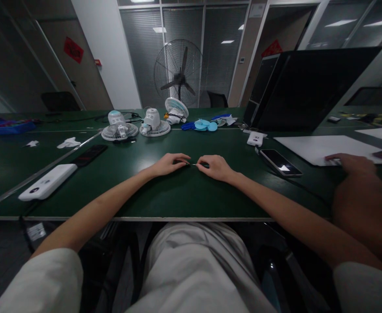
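Both my hands rest on the green table (178, 195), close together in front of me. My left hand (171, 164) is curled, its fingertips pinched on a small dark thing. My right hand (215, 167) is also curled, fingertips on another small dark piece. A thin pale rod or wire (196, 164) runs between the two hands. It is too small to name.
Small white desk fans (119, 127) (153, 123) (177, 109) and blue fan blades (204, 125) lie at the far side. A white device (47, 181) and dark phone (89, 155) sit left, another phone (280, 162) right. A co-worker's hand (350, 163) rests on white paper (321, 148).
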`<action>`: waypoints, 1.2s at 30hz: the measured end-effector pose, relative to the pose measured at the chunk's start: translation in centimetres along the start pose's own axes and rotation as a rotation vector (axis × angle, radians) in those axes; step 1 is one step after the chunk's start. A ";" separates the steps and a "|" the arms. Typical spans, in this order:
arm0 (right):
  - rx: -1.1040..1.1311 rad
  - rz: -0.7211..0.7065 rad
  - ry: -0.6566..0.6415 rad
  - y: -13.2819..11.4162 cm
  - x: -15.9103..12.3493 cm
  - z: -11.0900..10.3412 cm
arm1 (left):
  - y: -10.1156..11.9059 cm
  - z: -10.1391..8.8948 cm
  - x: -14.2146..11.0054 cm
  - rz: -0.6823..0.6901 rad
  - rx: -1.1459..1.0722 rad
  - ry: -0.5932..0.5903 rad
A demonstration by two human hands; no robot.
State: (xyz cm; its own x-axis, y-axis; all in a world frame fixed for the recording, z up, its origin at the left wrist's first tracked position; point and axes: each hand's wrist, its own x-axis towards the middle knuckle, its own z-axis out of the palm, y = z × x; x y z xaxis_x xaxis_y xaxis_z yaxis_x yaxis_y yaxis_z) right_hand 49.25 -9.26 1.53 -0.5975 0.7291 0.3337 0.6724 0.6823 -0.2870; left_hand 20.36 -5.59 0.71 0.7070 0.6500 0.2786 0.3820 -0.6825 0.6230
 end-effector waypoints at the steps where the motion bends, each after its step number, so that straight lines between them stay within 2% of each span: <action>1: -0.003 -0.002 0.004 0.0 0.0 0.0 | 0.6 0.7 0.2 0.020 0.003 -0.002; 4: -0.011 0.000 0.018 0.1 0.1 0.2 | 1.5 1.5 0.2 0.027 0.018 0.010; 10: 0.007 0.007 0.049 0.5 0.1 0.6 | 2.0 0.9 -0.1 -0.007 0.064 0.011; 15: 0.042 0.034 0.045 0.6 0.0 0.5 | 1.8 1.0 0.1 0.032 0.124 0.023; 36: 0.041 -0.024 0.015 0.3 -0.1 0.2 | 1.1 1.3 0.4 0.071 0.058 -0.014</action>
State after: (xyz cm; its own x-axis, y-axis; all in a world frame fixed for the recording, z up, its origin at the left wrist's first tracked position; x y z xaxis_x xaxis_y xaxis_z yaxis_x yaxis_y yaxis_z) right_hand 49.36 -9.11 1.24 -0.6066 0.7118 0.3541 0.6391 0.7015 -0.3153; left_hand 21.77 -6.50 0.54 0.7418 0.5946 0.3103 0.3641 -0.7455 0.5582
